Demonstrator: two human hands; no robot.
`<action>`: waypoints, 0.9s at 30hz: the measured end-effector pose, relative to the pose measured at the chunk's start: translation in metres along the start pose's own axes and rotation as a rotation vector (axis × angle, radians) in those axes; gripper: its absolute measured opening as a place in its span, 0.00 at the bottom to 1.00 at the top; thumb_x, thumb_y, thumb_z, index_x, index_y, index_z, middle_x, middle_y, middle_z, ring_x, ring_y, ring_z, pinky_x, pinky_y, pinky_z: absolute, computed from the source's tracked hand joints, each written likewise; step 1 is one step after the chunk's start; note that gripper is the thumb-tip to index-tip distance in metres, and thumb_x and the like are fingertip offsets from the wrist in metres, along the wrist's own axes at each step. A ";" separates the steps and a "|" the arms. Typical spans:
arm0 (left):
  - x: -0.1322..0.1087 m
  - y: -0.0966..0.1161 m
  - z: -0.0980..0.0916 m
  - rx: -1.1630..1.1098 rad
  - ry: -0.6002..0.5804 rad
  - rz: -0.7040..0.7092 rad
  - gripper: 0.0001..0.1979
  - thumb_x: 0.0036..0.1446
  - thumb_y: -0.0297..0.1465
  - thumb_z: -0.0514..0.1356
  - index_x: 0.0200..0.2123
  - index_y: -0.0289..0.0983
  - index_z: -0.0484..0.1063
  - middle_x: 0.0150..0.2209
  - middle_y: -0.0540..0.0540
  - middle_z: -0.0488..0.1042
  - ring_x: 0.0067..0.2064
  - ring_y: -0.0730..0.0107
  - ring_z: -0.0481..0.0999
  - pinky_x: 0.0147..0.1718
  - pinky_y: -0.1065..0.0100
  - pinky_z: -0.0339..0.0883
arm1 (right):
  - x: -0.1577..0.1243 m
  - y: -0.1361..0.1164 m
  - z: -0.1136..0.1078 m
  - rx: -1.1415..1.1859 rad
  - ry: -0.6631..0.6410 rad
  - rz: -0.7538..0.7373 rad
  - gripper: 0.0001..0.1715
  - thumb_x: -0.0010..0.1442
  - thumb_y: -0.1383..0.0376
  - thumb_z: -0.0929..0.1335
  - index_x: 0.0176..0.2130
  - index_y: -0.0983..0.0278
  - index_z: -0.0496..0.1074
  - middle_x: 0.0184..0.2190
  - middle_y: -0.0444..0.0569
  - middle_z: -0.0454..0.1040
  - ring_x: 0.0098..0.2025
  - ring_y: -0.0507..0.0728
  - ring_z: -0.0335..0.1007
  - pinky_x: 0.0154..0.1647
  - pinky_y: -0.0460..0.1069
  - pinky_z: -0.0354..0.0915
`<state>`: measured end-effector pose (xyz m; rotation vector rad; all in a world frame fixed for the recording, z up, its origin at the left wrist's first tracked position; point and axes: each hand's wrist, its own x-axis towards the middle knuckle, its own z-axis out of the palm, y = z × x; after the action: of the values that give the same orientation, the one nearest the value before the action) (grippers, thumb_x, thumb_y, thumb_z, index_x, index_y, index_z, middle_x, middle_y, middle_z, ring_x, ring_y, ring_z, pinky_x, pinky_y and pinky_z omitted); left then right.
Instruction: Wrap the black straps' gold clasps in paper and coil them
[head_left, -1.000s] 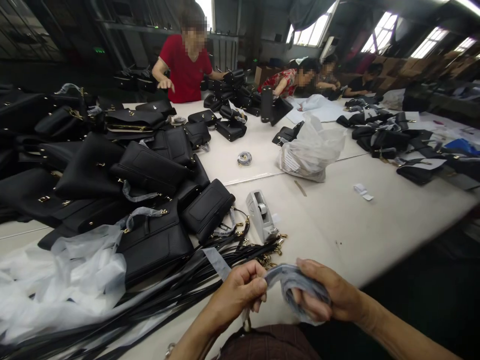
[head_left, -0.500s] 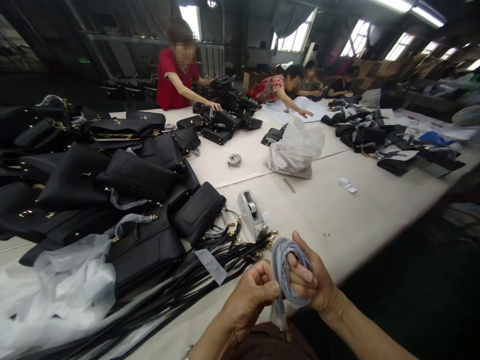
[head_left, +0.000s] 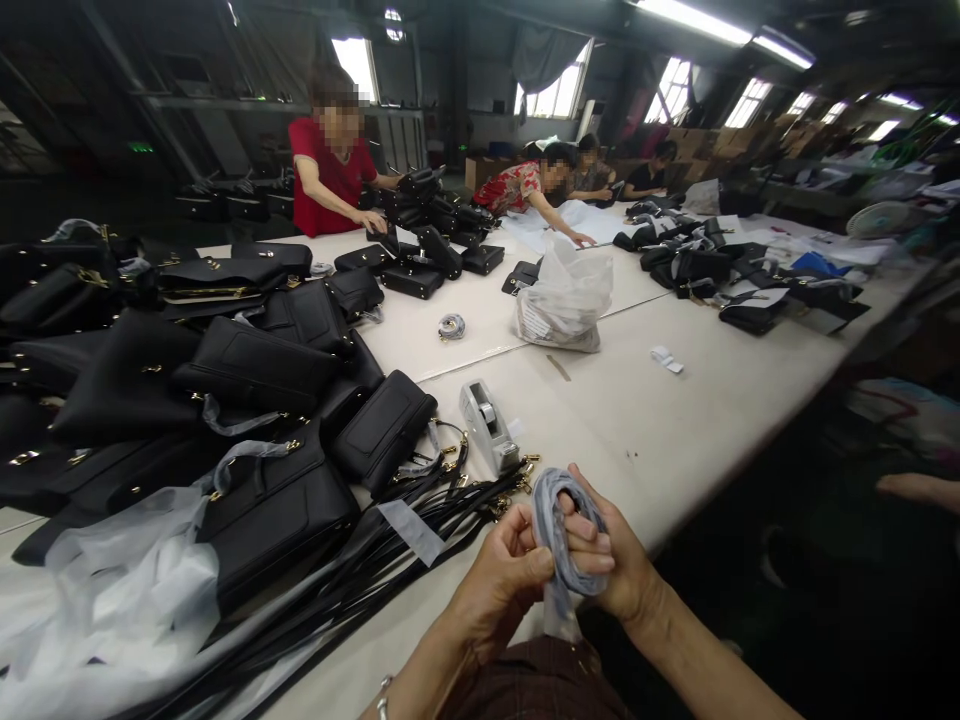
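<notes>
Between my hands is a bag strap (head_left: 551,490) in a clear plastic sleeve, wound into an oval coil. My right hand (head_left: 607,550) has its fingers through the loop and wrapped round the coil. My left hand (head_left: 506,565) pinches the coil's left side with thumb and fingers. A short tail of the sleeved strap (head_left: 559,612) hangs below the coil. Just beyond my hands lie black straps (head_left: 420,545) with gold clasps, a strip of clear film on top of them. A grey tape dispenser (head_left: 489,428) stands behind the clasps.
Black handbags (head_left: 262,360) are heaped on the left, with crumpled white plastic (head_left: 135,590) in front of them. A coiled strap (head_left: 451,326) and a white plastic bag (head_left: 566,300) lie mid-table. Co-workers, one in a red shirt (head_left: 330,180), lean over the far side. A hand (head_left: 919,490) shows at the right edge.
My view has turned a little, so the table things sit further left. The tail of the strap looks shorter under the coil. A hand has come in at the right edge.
</notes>
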<state>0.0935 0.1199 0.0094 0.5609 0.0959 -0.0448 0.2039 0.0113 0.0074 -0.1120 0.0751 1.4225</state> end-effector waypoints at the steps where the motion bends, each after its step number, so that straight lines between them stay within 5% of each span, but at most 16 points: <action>1: 0.000 0.000 0.000 -0.004 -0.001 0.002 0.25 0.50 0.33 0.73 0.50 0.35 0.70 0.48 0.36 0.79 0.46 0.51 0.82 0.43 0.60 0.76 | -0.001 0.001 0.001 0.012 0.007 -0.004 0.29 0.70 0.52 0.62 0.32 0.73 0.74 0.16 0.40 0.67 0.12 0.40 0.52 0.10 0.34 0.52; 9: 0.000 -0.011 0.005 -0.053 0.066 -0.016 0.25 0.49 0.31 0.73 0.49 0.33 0.72 0.46 0.36 0.80 0.46 0.52 0.82 0.48 0.60 0.74 | -0.012 0.007 -0.010 0.084 0.058 -0.051 0.23 0.68 0.55 0.66 0.33 0.73 0.73 0.16 0.39 0.68 0.13 0.41 0.57 0.12 0.34 0.57; 17: -0.001 -0.023 0.002 -0.048 0.100 -0.023 0.24 0.50 0.29 0.72 0.50 0.33 0.72 0.45 0.37 0.80 0.41 0.59 0.83 0.35 0.72 0.72 | -0.022 0.004 -0.020 0.049 0.133 -0.053 0.24 0.68 0.54 0.65 0.33 0.73 0.73 0.17 0.41 0.70 0.14 0.41 0.59 0.14 0.35 0.57; 23: 0.001 -0.029 0.004 -0.006 0.026 -0.068 0.23 0.47 0.33 0.74 0.45 0.33 0.73 0.38 0.38 0.81 0.37 0.56 0.83 0.40 0.63 0.73 | -0.025 0.011 -0.013 -0.133 0.221 -0.097 0.30 0.64 0.49 0.67 0.21 0.68 0.68 0.08 0.35 0.56 0.10 0.42 0.44 0.10 0.37 0.48; 27: 0.007 -0.041 -0.013 0.111 0.092 -0.047 0.25 0.40 0.39 0.77 0.39 0.34 0.74 0.33 0.43 0.78 0.33 0.64 0.79 0.34 0.69 0.69 | -0.025 0.016 -0.024 -0.321 0.341 -0.227 0.32 0.57 0.43 0.67 0.18 0.63 0.62 0.11 0.37 0.57 0.13 0.45 0.49 0.13 0.40 0.53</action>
<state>0.0965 0.0918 -0.0243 0.6713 0.1976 -0.0701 0.1843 -0.0137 -0.0142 -0.6098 0.1103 1.1676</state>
